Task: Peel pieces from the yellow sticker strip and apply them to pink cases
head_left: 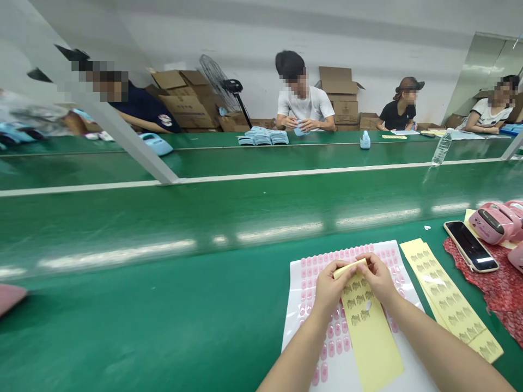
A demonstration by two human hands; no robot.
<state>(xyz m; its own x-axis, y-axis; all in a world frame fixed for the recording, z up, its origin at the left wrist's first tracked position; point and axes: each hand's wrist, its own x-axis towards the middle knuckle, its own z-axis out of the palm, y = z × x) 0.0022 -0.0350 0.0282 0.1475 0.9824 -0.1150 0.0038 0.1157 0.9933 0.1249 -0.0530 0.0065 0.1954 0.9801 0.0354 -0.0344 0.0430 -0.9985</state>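
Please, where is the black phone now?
In the head view, the phone lies at the right, on the red cloth, between the yellow label strips and pink devices.

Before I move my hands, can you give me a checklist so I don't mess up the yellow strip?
1. Left hand and right hand both on the yellow strip: ok.
2. Strip flat all along: not ok, its top end is curled over at your fingers.
3. Pink sticker sheet underneath: ok.
4. Phone out of the way: ok, off to the right.
5. Sticker on a fingertip: cannot tell, too small to see.
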